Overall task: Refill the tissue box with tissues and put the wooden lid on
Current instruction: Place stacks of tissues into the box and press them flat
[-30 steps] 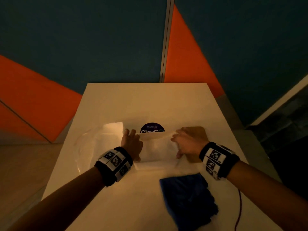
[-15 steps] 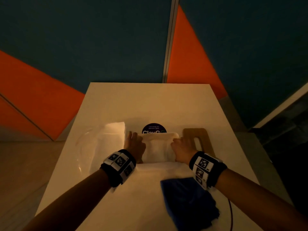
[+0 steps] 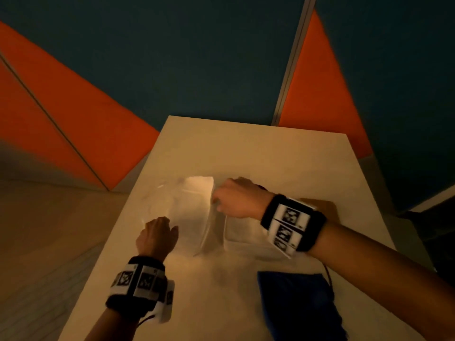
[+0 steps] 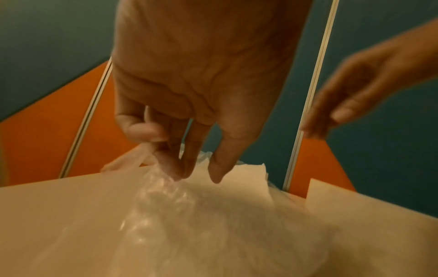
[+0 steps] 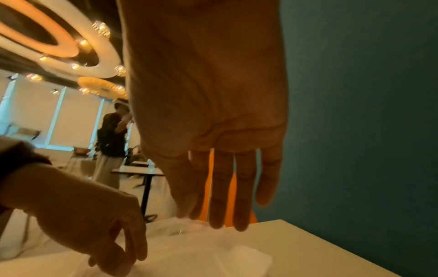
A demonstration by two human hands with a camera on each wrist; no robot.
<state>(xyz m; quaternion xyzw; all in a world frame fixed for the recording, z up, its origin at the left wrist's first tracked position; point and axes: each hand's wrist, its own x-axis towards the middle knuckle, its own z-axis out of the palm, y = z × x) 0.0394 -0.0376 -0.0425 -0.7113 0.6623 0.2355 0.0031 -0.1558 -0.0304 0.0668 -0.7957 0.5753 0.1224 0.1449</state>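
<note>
Two hands (image 3: 157, 238) grip crinkled clear wrapper (image 3: 172, 207).

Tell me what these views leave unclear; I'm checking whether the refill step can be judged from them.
- Wooden lid: head view, mostly hidden behind the right wrist band.
- Tissue box: head view, blurred; its fill cannot be judged.
- Right hand: fingertips blurred at the plastic wrapper; grip unclear.
- Blue cloth: cut off by the bottom edge.

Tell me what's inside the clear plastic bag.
White tissues show through the bag, which the left hand pinches. How many remain is hidden by the crinkled plastic.
</note>
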